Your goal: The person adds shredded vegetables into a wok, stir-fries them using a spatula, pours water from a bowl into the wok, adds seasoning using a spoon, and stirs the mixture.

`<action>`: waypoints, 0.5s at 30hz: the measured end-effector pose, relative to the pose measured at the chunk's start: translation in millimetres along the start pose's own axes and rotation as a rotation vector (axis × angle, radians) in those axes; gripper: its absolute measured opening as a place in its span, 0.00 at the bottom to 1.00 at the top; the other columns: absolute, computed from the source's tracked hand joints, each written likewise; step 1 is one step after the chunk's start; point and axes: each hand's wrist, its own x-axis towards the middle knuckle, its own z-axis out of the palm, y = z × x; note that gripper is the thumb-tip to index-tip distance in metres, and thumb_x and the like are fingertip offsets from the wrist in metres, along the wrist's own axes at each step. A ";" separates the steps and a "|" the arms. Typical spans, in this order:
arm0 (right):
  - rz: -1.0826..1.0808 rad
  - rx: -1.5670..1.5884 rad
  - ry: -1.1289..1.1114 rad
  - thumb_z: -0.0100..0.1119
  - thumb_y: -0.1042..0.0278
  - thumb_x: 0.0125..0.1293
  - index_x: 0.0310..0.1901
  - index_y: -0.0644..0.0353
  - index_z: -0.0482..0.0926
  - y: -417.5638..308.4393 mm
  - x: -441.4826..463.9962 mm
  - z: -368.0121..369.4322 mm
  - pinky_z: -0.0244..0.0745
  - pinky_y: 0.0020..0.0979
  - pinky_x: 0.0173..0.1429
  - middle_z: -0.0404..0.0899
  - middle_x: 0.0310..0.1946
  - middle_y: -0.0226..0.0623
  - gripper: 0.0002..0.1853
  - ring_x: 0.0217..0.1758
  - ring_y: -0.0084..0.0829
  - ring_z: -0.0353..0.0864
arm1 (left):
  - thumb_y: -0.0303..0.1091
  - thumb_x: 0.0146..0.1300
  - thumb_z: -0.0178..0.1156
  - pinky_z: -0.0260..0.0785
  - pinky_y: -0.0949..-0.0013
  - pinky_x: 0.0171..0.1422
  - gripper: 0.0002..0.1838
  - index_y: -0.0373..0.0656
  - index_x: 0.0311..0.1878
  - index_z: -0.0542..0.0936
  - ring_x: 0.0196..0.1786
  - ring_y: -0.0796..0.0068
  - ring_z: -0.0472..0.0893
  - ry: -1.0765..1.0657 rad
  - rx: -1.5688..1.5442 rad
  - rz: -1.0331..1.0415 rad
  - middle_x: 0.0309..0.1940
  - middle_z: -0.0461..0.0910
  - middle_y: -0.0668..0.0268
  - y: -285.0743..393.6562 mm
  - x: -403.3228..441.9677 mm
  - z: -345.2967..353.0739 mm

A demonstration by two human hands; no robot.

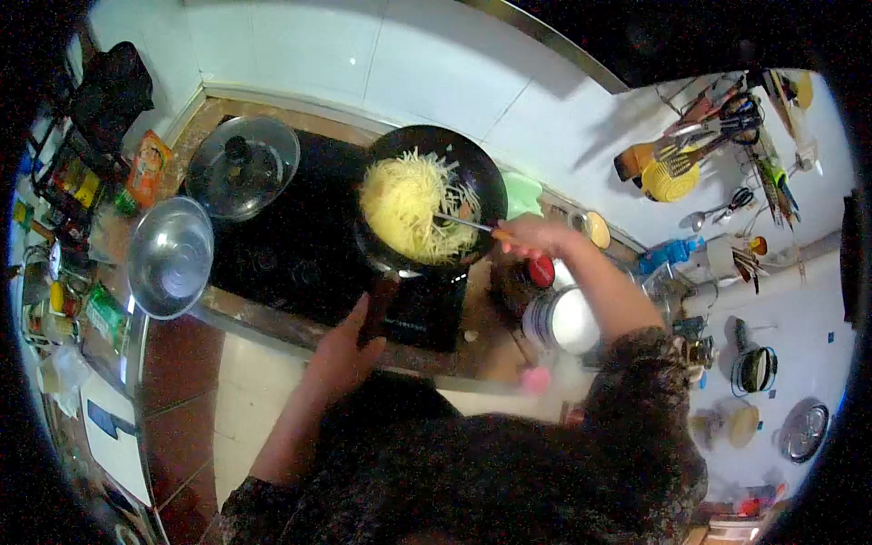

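Note:
A dark wok (490, 163) sits on the black cooktop (300, 163), heaped with thin pale yellow shreds (409, 204) that look like shredded potato. My left hand (347, 350) is closed around the wok's dark brown handle (382, 300) at the near side. In my right hand (538, 236) is a turner (468, 222) with a thin metal shaft and a wooden grip. Its far end is buried among the shreds, so the shape of the blade is hidden.
A glass lid (272, 150) rests on the cooktop's far left, with a metal bowl (173, 259) nearer the counter edge. White containers (574, 320) and a red-lidded jar (541, 271) stand right of the wok. Utensils (677, 163) hang on the right wall. Packets (150, 168) crowd the left counter.

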 end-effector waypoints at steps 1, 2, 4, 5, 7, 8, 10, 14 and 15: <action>-0.014 -0.045 0.029 0.40 0.50 0.70 0.27 0.61 0.76 -12.5 -7.4 6.0 0.56 0.23 0.13 0.66 0.13 0.25 0.24 0.11 0.16 0.59 | 0.38 0.57 0.56 0.63 0.59 0.60 0.38 0.40 0.68 0.52 0.57 0.47 0.70 0.020 0.041 0.031 0.56 0.68 0.44 0.0 0.3 -0.3; -0.008 0.004 0.062 0.42 0.49 0.68 0.26 0.61 0.76 -10.0 -6.6 5.9 0.57 0.23 0.14 0.67 0.14 0.26 0.24 0.12 0.17 0.60 | 0.38 0.57 0.56 0.63 0.59 0.59 0.38 0.40 0.68 0.52 0.56 0.47 0.71 0.028 0.080 0.060 0.55 0.69 0.44 -0.3 -1.5 1.6; 0.006 0.053 0.100 0.44 0.48 0.67 0.25 0.60 0.76 0.0 -10.5 3.2 0.58 0.22 0.14 0.68 0.14 0.26 0.24 0.13 0.17 0.61 | 0.38 0.57 0.56 0.64 0.59 0.59 0.37 0.40 0.68 0.52 0.55 0.46 0.71 0.053 0.066 0.119 0.54 0.69 0.44 -8.7 0.4 5.9; -0.051 -0.022 0.186 0.46 0.47 0.65 0.26 0.61 0.77 8.9 -16.7 0.4 0.61 0.23 0.16 0.70 0.15 0.29 0.24 0.14 0.19 0.64 | 0.38 0.57 0.56 0.64 0.58 0.58 0.37 0.40 0.68 0.52 0.55 0.46 0.71 0.083 0.049 0.172 0.54 0.70 0.44 -11.4 1.4 7.8; -0.103 -0.108 0.271 0.48 0.45 0.64 0.27 0.62 0.78 14.0 -30.9 -2.6 0.63 0.24 0.17 0.72 0.17 0.31 0.25 0.15 0.21 0.67 | 0.38 0.57 0.56 0.64 0.58 0.58 0.37 0.40 0.68 0.52 0.54 0.46 0.71 0.083 0.046 0.155 0.53 0.70 0.44 -8.8 0.3 7.6; -0.094 -0.309 0.372 0.44 0.44 0.65 0.30 0.62 0.78 8.1 -47.2 -1.8 0.68 0.32 0.27 0.76 0.22 0.38 0.26 0.23 0.30 0.74 | 0.38 0.57 0.56 0.65 0.58 0.58 0.37 0.40 0.68 0.52 0.54 0.46 0.72 0.082 0.053 0.132 0.53 0.71 0.44 -7.5 -1.9 7.6; -0.020 -0.603 0.486 0.42 0.42 0.65 0.37 0.57 0.80 -12.1 -77.1 -1.1 0.71 0.45 0.49 0.80 0.35 0.44 0.25 0.40 0.46 0.79 | 0.38 0.57 0.56 0.65 0.58 0.58 0.37 0.40 0.68 0.52 0.54 0.46 0.72 0.080 0.044 0.139 0.53 0.70 0.44 -11.7 0.7 8.4; -0.098 -0.779 0.662 0.43 0.44 0.64 0.34 0.56 0.80 -32.1 -116.9 13.4 0.69 0.45 0.48 0.80 0.31 0.44 0.23 0.35 0.44 0.80 | 0.39 0.57 0.56 0.64 0.58 0.58 0.37 0.40 0.68 0.53 0.55 0.46 0.71 0.087 0.068 0.148 0.53 0.70 0.44 -9.8 -0.1 8.0; -0.123 -0.904 0.722 0.47 0.47 0.63 0.35 0.54 0.80 -36.7 -123.6 18.0 0.68 0.42 0.45 0.80 0.28 0.43 0.20 0.33 0.42 0.79 | 0.39 0.57 0.56 0.64 0.58 0.58 0.37 0.40 0.68 0.53 0.55 0.46 0.71 0.080 0.066 0.151 0.53 0.70 0.44 -10.7 -0.5 8.8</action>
